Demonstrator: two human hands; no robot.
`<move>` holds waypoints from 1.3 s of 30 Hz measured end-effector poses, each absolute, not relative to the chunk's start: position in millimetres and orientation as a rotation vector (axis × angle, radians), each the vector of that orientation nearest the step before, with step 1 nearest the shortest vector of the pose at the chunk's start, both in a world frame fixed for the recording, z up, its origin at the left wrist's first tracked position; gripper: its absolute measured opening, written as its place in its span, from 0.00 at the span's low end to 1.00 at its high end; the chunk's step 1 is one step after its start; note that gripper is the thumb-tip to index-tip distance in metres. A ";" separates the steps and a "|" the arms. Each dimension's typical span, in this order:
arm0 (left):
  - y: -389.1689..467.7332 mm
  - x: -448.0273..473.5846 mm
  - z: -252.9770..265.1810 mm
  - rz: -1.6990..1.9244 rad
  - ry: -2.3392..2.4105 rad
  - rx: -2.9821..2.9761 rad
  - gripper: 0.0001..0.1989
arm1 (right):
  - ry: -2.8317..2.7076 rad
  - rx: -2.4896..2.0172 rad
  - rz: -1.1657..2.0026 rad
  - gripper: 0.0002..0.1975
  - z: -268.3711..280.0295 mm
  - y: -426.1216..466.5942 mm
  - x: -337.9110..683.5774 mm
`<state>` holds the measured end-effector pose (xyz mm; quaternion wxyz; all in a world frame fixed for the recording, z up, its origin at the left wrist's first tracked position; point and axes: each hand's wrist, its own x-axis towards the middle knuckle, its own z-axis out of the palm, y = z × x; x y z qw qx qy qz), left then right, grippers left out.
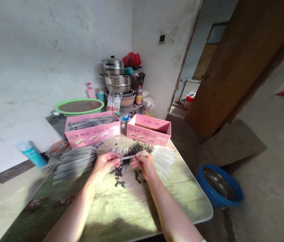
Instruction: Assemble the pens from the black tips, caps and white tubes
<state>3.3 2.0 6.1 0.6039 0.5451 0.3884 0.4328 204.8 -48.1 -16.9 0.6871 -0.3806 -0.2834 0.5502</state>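
Above the middle of the table, a slim whitish pen barrel (128, 157) spans both hands. My left hand (108, 160) pinches its left end, and my right hand (144, 162) pinches its right end. Below the hands lie small black caps (118, 172), with a few more under my right hand. A bunch of thin dark refills (139, 147) sits just behind the fingers. Right of my right hand is a fanned pile of clear white barrels (164, 160). A wide row of greyish pens with dark ends (75, 163) lies left of my left hand.
A pink box (93, 132) filled with pens and a second pink box (149, 131) stand along the table's (121, 215) far edge. Behind are a green basin (80, 107) and stacked steel pots (116, 80). A blue tub (218, 186) stands right of the table, a spray can (32, 154) left.
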 end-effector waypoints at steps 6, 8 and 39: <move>4.9 2.3 -0.2 1.016 0.903 1.290 0.23 | -0.618 -0.853 1.247 0.17 -21.4 -45.1 204.6; 4.9 1.9 -2.3 0.999 0.907 1.303 0.24 | -0.614 -0.846 1.251 0.18 -21.2 -44.7 204.5; 8.3 5.1 -5.9 1.087 0.817 1.275 0.32 | -0.669 -0.943 1.193 0.21 -14.7 -48.9 206.9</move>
